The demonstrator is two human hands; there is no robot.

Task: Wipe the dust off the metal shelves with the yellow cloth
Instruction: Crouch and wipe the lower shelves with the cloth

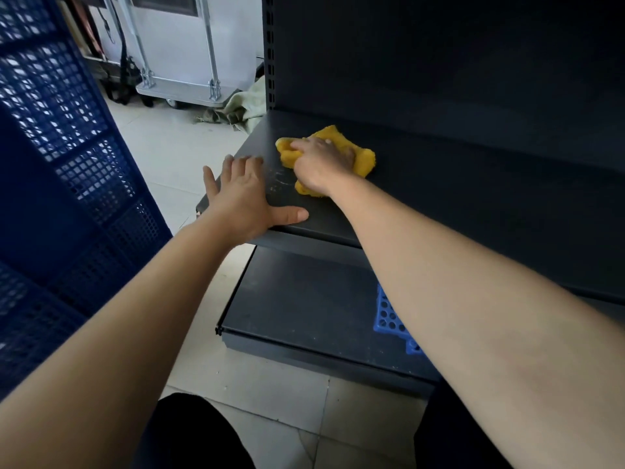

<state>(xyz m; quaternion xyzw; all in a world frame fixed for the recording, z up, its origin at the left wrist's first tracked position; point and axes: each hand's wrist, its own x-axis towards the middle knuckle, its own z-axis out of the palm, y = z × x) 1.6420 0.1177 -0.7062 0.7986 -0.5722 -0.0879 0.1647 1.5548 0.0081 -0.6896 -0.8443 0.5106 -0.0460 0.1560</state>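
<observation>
A dark metal shelf (439,184) juts out at mid height, with a lower shelf (304,299) beneath it near the floor. The yellow cloth (363,160) lies bunched on the upper shelf near its left end. My right hand (321,164) presses down on the cloth and grips it. Pale dust streaks show on the shelf just left of the cloth. My left hand (247,198) rests flat on the shelf's front left corner, fingers spread, thumb along the front edge.
A tall blue perforated crate stack (61,164) stands close on the left. A blue plastic grid (392,319) lies on the lower shelf. A metal trolley (182,89) and crumpled fabric (243,110) sit on the tiled floor behind.
</observation>
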